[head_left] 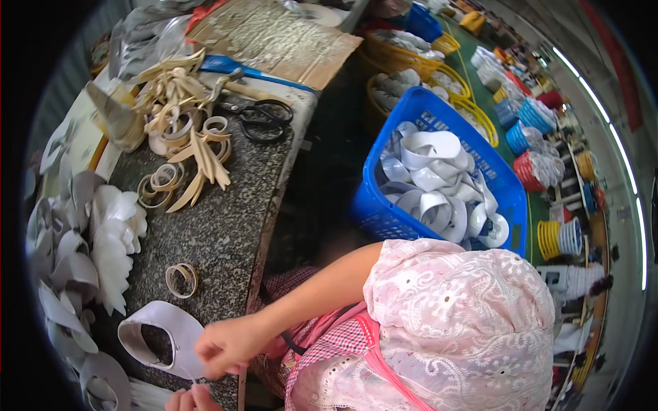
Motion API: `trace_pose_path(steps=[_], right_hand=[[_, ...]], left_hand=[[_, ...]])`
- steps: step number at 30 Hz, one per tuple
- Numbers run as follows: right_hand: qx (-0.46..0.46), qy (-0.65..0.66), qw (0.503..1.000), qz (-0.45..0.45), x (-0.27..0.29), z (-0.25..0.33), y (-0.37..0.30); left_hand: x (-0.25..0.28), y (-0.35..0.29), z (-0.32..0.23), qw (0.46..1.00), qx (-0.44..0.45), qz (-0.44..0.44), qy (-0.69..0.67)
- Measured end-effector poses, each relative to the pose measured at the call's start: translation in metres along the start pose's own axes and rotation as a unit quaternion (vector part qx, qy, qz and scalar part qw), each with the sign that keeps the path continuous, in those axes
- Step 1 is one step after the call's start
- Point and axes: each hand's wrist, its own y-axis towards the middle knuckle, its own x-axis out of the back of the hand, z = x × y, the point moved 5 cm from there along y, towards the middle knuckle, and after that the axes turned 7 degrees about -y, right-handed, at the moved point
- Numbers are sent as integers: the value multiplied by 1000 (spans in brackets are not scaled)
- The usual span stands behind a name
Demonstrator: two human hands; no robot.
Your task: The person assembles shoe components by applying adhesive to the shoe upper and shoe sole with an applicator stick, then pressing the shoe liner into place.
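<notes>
The white curved piece [159,337] sits at the near edge of the dark stone table [226,219], its long axis running left-right, open loop facing up. Right hand [229,346] is curled, pinching its right end, so that's the closer one. Left hand [190,398] is barely in frame just below, fingers bunched, can't tell if it's gripping anything. A tape ring [181,279] lies just beyond, scissors [264,118] further back.

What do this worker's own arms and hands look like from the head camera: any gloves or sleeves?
Both hands are bare: no gloves, rings or watch show. The right hand comes off a bare forearm that runs up to a short, pale pink lace sleeve with small eyelet holes. Of the left hand only the fingers show at the lower edge, so its sleeve cannot be seen.
</notes>
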Motion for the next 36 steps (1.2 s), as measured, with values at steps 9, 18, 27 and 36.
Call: trace_pose_path(steps=[9, 18, 27, 36], right_hand=[[155, -80, 978, -116, 16, 6, 16], [269, -322, 897, -136, 4, 30, -9], [260, -351, 877, -201, 14, 16, 36], [221, -418, 854, -219, 21, 5, 60]], left_hand=[[-17, -19, 1, 996, 2, 91, -20], [-47, -72, 6, 622, 567, -93, -532], [-29, -59, 42, 816, 550, -28, -177], [-49, -62, 67, 825, 553, 57, -100]])
